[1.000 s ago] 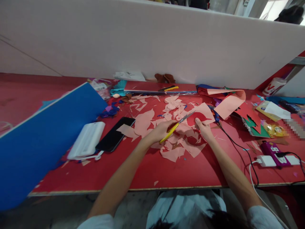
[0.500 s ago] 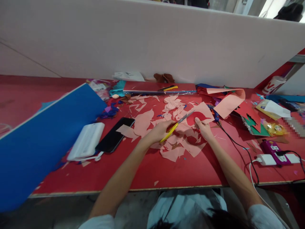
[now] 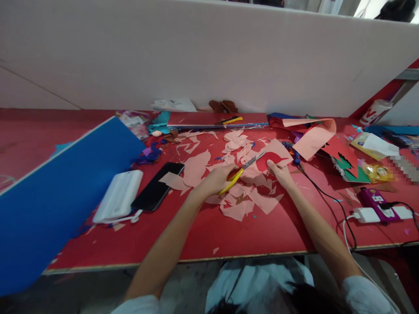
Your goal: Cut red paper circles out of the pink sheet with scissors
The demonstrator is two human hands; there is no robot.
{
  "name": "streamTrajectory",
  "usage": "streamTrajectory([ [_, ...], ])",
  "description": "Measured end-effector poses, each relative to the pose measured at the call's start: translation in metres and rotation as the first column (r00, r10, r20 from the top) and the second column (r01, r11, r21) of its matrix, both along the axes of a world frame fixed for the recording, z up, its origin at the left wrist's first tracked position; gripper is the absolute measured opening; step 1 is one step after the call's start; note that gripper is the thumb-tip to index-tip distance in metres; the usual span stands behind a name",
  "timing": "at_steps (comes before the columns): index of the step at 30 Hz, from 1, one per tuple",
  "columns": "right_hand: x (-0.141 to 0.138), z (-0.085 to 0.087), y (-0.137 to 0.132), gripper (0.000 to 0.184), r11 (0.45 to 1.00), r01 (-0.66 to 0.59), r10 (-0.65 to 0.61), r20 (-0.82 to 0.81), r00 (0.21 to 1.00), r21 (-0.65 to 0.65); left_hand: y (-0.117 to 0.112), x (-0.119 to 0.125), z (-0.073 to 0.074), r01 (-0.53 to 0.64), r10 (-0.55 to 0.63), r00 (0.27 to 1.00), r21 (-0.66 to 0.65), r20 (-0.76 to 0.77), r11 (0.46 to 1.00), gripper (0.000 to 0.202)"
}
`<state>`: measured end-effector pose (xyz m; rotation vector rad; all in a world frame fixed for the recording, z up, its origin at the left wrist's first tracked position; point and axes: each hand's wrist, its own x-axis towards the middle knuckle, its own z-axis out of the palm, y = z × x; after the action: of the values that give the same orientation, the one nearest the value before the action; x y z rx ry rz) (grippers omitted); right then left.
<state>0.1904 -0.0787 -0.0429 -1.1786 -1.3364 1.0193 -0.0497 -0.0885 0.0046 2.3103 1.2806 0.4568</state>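
My left hand (image 3: 220, 179) is closed around the yellow handles of a pair of scissors (image 3: 236, 176). The scissors' blades point up and right, with their tips at the left edge of a peach paper sheet (image 3: 284, 156). My right hand (image 3: 279, 172) pinches that sheet from below, thumb on top. A red paper shape (image 3: 265, 162) shows against the sheet beside the thumb; whether it is attached or underneath, I cannot tell. Under and around both hands lie many peach paper scraps (image 3: 237, 209), some overlapping.
A large blue board (image 3: 65, 200) leans across the left side. Nearby lie a white power bank (image 3: 119, 196) and a black phone (image 3: 159, 186). A yellow cutter (image 3: 232, 120) rests at the back. To the right are a blue glue gun (image 3: 295, 156), cables and a purple power strip (image 3: 376, 201).
The view has shifted slightly. Both hands keep their grips on the scissors and the peach sheet, with hardly any other visible movement.
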Motion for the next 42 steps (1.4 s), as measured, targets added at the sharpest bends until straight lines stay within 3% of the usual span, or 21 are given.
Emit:
streamTrajectory([
  [9,-0.001,0.005,-0.003,0.058,1.000,-0.025,0.026,0.065,0.998,-0.015,-0.002,0.006,0.005,-0.031,0.031,0.999,-0.006,0.009,1.000,0.036],
  [23,-0.004,0.009,-0.005,0.063,0.998,-0.037,0.042,0.101,0.994,-0.046,0.002,0.002,-0.008,-0.020,0.019,0.999,0.032,0.036,0.999,0.032],
  [42,0.000,0.014,-0.006,0.057,0.990,-0.139,0.136,0.198,0.971,-0.003,0.001,0.000,0.005,-0.044,0.045,0.994,0.007,-0.099,0.999,0.037],
])
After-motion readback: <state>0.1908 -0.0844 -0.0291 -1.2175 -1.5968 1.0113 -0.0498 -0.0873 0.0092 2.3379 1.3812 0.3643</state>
